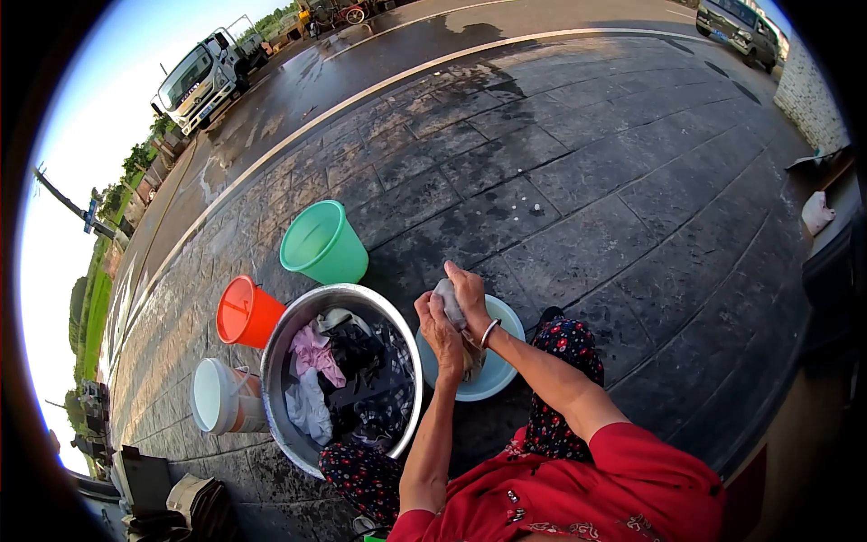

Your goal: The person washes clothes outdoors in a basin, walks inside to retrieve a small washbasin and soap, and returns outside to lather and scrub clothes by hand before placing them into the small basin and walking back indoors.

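A bunched grey cloth (449, 303) is held between my two hands above a light blue basin (495, 369). My left hand (440, 334) has its fingers wrapped round the cloth's left side. Pressed against its right side is my right hand (470, 296), with a bangle at the wrist. A brownish part of the cloth hangs below the hands into the basin. Just left of it stands a large metal tub (411, 336) with wet clothes inside: a pink piece (316, 352), a whitish piece (308, 406) and dark pieces (357, 352).
Beyond the tub stand a green bucket (341, 248) and an orange bucket (257, 316); a white bucket (215, 397) is at its left. Paving (596, 217) reaches to a road with a parked truck (200, 86) and a dark van (741, 29).
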`<action>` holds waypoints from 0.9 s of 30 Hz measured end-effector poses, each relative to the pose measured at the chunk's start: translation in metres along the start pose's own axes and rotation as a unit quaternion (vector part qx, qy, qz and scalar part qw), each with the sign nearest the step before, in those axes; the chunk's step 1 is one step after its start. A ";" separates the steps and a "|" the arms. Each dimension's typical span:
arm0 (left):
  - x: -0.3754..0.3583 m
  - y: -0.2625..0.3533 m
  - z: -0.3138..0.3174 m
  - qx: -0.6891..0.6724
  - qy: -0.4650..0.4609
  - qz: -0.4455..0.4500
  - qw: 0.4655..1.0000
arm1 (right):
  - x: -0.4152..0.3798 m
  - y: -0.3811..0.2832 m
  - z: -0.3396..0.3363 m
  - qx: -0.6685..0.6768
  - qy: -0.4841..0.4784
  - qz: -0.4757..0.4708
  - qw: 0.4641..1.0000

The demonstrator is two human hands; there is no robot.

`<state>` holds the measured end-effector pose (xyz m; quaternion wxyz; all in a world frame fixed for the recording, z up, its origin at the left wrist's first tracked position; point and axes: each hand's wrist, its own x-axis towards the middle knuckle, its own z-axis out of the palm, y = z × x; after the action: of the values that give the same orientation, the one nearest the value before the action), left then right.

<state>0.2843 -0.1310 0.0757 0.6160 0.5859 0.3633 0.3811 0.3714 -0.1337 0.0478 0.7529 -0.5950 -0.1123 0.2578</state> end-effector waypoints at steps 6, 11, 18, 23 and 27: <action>0.022 -0.027 0.008 -0.206 0.133 0.001 0.969 | -0.021 -0.002 0.008 0.080 -0.087 0.080 0.990; 0.048 -0.035 -0.008 -0.334 0.175 -0.097 0.921 | -0.037 0.015 0.022 -0.046 -0.168 -0.050 0.983; 0.055 -0.019 -0.031 -0.430 0.003 -0.171 0.887 | -0.047 -0.013 0.017 -0.248 -0.199 -0.091 0.944; 0.046 -0.020 -0.024 -0.421 0.049 -0.196 0.884 | -0.032 -0.002 0.018 -0.296 -0.188 -0.185 0.918; 0.039 -0.032 -0.025 -0.441 0.077 -0.246 0.860 | -0.028 0.001 0.019 -0.364 -0.042 -0.445 0.817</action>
<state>0.2803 -0.0855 0.0421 0.8535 0.1131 0.3361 0.3817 0.3384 -0.1322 0.0560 0.5087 -0.6993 -0.4822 -0.1403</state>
